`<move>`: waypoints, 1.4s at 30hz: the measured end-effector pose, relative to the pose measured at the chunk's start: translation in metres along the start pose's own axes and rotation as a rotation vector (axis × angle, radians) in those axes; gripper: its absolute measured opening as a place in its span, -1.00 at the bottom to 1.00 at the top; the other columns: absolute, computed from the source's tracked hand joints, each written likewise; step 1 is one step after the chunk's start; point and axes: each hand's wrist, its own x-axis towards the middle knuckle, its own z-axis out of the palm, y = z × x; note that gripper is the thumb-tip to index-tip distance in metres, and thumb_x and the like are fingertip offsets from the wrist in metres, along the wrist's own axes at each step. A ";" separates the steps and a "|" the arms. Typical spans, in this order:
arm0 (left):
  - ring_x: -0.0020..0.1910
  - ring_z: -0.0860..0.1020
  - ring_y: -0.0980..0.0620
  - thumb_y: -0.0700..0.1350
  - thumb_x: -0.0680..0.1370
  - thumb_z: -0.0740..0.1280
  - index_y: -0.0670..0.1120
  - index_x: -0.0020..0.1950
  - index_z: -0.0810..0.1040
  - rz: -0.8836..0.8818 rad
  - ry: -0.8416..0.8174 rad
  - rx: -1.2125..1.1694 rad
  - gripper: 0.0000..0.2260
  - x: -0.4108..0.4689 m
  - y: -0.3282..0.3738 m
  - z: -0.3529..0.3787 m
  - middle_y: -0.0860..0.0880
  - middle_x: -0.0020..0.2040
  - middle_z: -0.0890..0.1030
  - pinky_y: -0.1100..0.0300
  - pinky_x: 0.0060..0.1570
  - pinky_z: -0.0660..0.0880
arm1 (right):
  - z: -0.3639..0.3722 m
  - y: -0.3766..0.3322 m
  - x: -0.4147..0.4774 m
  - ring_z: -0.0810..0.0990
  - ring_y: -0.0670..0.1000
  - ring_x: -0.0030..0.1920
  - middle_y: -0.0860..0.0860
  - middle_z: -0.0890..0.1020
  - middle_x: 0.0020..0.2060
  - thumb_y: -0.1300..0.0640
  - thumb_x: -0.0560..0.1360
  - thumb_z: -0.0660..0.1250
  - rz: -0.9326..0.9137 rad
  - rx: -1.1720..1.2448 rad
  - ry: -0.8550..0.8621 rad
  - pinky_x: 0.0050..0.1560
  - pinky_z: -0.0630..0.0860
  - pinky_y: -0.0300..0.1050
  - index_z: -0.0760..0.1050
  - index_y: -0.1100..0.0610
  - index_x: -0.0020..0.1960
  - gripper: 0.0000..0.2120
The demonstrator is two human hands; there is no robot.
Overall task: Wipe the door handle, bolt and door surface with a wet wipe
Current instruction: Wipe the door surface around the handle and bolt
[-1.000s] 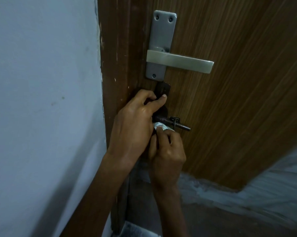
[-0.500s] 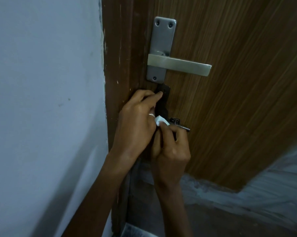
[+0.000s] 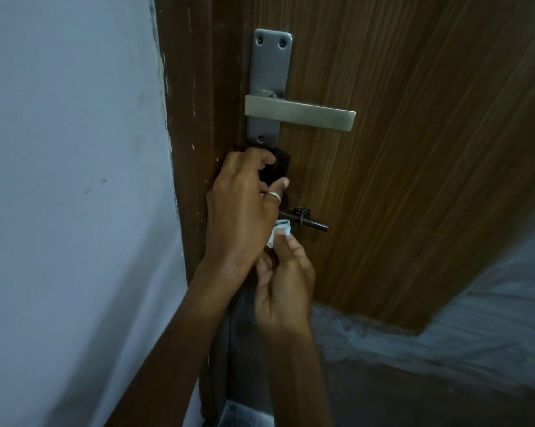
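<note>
A brown wooden door (image 3: 414,149) carries a silver lever handle (image 3: 300,114) on a grey backplate. Below it sits a dark bolt (image 3: 306,220) whose rod points right. My left hand (image 3: 241,211) curls its fingers and thumb around the dark bolt plate (image 3: 281,167) just under the handle, hiding most of it. My right hand (image 3: 284,282) pinches a small folded white wet wipe (image 3: 280,234) and holds it against the underside of the bolt, beside my left hand.
A pale painted wall (image 3: 69,180) fills the left, meeting the dark door frame (image 3: 195,118). A grey floor (image 3: 444,365) lies below the door's lower edge at the right.
My right hand with the wipe has slid slightly down along the bolt. My left hand has shifted its fingers on the bolt plate, thumb now lower.
</note>
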 end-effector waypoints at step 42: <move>-0.09 0.64 0.10 -0.04 0.53 0.45 -0.14 0.27 0.54 -0.021 0.059 0.116 -0.65 -0.011 0.016 -0.002 -0.06 0.09 0.65 0.42 -0.19 0.49 | -0.011 -0.034 0.008 0.65 0.12 0.20 0.29 0.63 0.20 0.42 0.53 0.30 0.253 0.341 -0.086 0.03 0.67 -0.13 0.50 0.35 0.32 -0.64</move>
